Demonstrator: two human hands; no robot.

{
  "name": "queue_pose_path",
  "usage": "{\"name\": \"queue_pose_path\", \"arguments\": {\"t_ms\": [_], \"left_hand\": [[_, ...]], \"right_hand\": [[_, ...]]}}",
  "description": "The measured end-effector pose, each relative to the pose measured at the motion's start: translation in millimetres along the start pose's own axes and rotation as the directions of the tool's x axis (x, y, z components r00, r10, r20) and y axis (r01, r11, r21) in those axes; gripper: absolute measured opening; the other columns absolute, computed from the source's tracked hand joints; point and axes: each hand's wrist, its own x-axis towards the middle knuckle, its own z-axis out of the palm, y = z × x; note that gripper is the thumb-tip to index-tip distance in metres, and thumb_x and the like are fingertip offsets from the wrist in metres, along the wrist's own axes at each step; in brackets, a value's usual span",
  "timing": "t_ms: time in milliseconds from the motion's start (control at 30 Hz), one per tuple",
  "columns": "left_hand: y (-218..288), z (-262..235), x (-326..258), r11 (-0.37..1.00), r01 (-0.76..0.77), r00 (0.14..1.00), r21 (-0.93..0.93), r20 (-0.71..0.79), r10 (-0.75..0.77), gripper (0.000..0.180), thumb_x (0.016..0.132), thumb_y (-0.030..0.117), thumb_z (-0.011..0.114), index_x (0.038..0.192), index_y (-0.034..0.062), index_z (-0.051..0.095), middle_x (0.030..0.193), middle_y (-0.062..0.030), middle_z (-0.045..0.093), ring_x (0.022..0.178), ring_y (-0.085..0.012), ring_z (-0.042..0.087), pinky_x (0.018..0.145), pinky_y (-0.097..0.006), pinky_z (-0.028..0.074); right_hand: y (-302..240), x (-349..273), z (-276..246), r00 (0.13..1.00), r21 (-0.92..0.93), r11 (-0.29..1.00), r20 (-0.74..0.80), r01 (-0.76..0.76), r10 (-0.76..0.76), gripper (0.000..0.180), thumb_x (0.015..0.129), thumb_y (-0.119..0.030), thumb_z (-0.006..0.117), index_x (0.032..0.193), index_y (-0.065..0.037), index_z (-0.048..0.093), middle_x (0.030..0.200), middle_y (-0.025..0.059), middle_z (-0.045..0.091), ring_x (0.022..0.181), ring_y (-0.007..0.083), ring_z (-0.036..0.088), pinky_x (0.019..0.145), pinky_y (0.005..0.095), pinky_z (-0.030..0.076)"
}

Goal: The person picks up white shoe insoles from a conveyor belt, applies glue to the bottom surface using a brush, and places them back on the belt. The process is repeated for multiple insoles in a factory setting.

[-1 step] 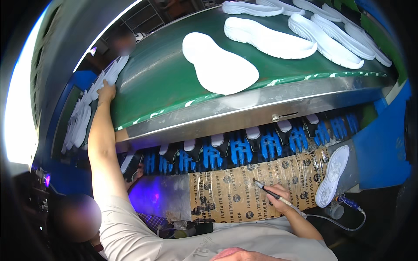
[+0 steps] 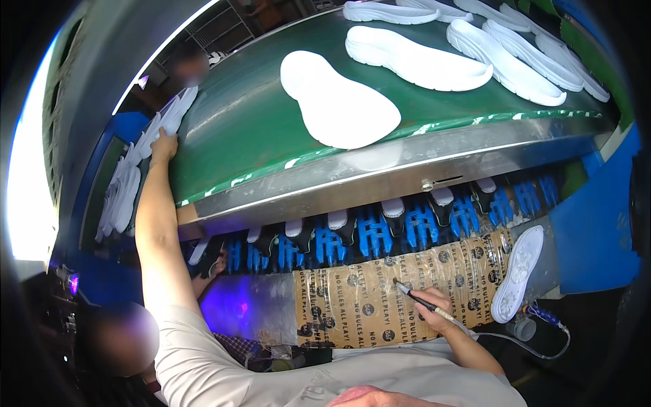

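My left arm stretches to the far left of the green conveyor belt. There my left hand has its fingers closed on the near end of a white shoe sole, at the end of a row of soles. My right hand grips a thin brush with a dark handle and a hose at its back end. The brush's dark tip is over the brown printed paper covering the bench; whether it touches, I cannot tell. Right of the paper lies a white sole, patterned face up.
More white soles lie on the belt, one alone in the middle and several at the right. Below the belt's metal edge runs a row of blue holders with shoe uppers. A co-worker's hand is at the left.
My left hand has shifted very slightly left on the sole. The co-worker's hand has moved a little near the shoe at the left. My right hand and the brush stay put.
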Motion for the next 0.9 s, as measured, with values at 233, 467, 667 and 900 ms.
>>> {"name": "queue_pose_path", "arguments": {"t_ms": [233,467,667,900], "left_hand": [[52,-40,-56,0.938,0.092,0.973,-0.333,-0.171,-0.156,0.073,0.09,0.047,0.073,0.128,-0.011,0.053,0.122,-0.0348,0.067,0.117,-0.0501,0.064,0.102,-0.05,0.051],[91,-122,-183,0.915,0.005,0.988,-0.403,-0.137,-0.066,0.071,0.084,0.053,0.076,0.116,-0.0103,0.069,0.114,-0.0327,0.071,0.116,-0.0439,0.067,0.101,-0.048,0.05],[90,-153,-320,0.456,-0.11,0.951,-0.883,-0.228,-0.211,0.064,0.086,0.035,0.082,0.13,-0.0028,0.057,0.116,-0.0183,0.069,0.104,-0.0277,0.069,0.095,-0.037,0.053],[125,-132,-438,-0.939,-0.047,0.997,-0.34,-0.069,-0.025,0.05,0.104,0.037,0.046,0.134,-0.0012,0.057,0.131,-0.0191,0.065,0.122,-0.037,0.063,0.104,-0.056,0.052]], "right_hand": [[-6,-4,-3,0.999,0.004,0.999,-0.017,-0.044,0.044,0.032,0.084,-0.005,0.077,0.116,-0.007,0.078,0.087,0.0096,0.07,0.074,0.022,0.067,0.066,0.0339,0.052],[0,-6,-1,0.999,-0.047,0.999,-0.023,0.027,-0.028,0.03,0.09,-0.01,0.074,0.119,-0.008,0.076,0.093,0.0108,0.071,0.08,0.0241,0.068,0.072,0.0353,0.054],[-1,-4,3,0.999,-0.012,0.999,-0.022,0.038,-0.039,0.029,0.091,-0.01,0.073,0.119,-0.005,0.075,0.098,0.0112,0.07,0.085,0.0245,0.065,0.078,0.0357,0.052],[0,0,1,0.989,0.241,0.965,-0.072,-0.108,0.129,0.028,0.094,-0.008,0.07,0.122,-0.003,0.074,0.103,0.0069,0.075,0.087,0.0126,0.069,0.077,0.0267,0.054]]}}
